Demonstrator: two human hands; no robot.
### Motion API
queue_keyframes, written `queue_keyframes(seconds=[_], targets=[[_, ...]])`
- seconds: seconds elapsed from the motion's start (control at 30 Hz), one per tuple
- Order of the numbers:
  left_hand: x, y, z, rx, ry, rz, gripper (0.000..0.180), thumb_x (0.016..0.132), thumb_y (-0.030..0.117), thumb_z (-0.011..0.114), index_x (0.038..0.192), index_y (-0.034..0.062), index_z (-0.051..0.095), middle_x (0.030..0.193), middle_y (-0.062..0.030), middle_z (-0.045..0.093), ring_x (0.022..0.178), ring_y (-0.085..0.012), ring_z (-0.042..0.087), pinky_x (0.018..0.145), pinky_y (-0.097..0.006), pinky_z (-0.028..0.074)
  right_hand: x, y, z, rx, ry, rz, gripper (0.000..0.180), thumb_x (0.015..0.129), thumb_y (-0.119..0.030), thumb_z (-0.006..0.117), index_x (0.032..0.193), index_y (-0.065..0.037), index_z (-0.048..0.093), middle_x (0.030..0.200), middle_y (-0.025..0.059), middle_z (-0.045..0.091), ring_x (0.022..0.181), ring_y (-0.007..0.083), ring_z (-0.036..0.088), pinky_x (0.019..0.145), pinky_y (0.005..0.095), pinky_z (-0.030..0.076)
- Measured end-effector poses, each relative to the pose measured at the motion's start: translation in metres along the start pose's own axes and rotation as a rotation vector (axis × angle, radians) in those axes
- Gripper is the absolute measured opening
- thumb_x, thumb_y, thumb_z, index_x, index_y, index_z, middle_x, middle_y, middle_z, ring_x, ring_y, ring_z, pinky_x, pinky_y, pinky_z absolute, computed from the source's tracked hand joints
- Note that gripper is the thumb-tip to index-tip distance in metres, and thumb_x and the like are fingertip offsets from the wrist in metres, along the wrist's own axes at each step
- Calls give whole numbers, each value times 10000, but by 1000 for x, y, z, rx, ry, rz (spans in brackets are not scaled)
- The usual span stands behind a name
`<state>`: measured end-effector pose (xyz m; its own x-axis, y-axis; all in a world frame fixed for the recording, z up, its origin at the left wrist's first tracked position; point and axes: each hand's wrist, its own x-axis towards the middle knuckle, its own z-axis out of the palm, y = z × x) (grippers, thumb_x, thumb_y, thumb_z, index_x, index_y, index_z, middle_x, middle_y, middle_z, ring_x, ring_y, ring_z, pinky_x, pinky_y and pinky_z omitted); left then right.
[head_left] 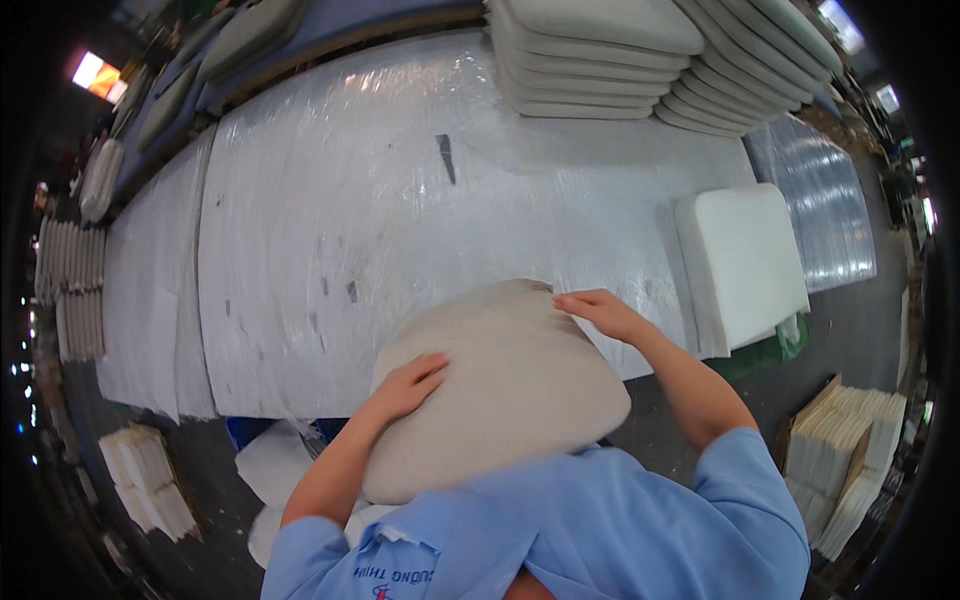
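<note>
The left hand [410, 385] lies flat, fingers spread, on the near left of a beige seat cushion [500, 385] at the plastic-covered table's [330, 230] near edge. The cushion's long axis runs left-near to right-far. The right hand [600, 312] presses open-palmed on its far right corner.

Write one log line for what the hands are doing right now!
left hand: flat on grey cushion | right hand: on cushion's far edge | cushion: at plastic-covered table edge | white foam pad: right

Your plastic-wrapped table [400, 200] carries stacked grey cushions [600, 60] at one o'clock, a white foam block [740, 260] at three — beige cushion [500, 390] at six.
</note>
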<state>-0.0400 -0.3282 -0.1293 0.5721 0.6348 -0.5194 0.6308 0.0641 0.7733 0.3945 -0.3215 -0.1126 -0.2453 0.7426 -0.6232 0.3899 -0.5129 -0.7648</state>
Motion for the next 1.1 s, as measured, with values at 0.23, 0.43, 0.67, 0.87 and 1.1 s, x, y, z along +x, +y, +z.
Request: queue_keyframes(seconds=[0.23,0.43,0.67,0.87,1.1], targets=[[-180,36,1,-762,565,-18,494,1081,320,501,1351,-62,662,1433,-179,640,1379,-271,545,1189,-382,369,-124,3,68,365,468,-548,700,1135,-503,286,1335,49,667,1259,149,735,1245,252,637,1122,380,441],[-133,71,-45,-453,924,127,423,1055,309,555,1218,-48,715,1179,-166,747,1133,-268,678,1039,-411,483,-55,-61,57,548,571,-627,636,1146,-458,321,1178,36,721,1038,119,756,967,186,668,937,345,509],[-68,180,-52,738,738,448,598,880,367,787,1365,48,644,1279,-159,665,1133,-342,637,963,-455,488,-19,-88,28,331,619,-592,518,1128,-391,431,1090,19,747,1002,112,750,933,200,679,869,348,522],[-59,175,-39,747,899,433,607,865,401,789,1347,60,647,1223,-121,679,1111,-310,647,973,-450,481,-59,-170,40,-601,751,-809,348,1010,-341,623,1148,-44,740,1104,145,749,1041,322,683,917,451,509],[-79,161,-41,696,1043,331,463,899,382,733,1231,61,693,1124,-121,707,1061,-304,664,967,-450,477,-48,-163,55,-854,629,-742,369,1001,-376,618,1084,-38,740,982,175,743,931,373,705,832,464,529]])
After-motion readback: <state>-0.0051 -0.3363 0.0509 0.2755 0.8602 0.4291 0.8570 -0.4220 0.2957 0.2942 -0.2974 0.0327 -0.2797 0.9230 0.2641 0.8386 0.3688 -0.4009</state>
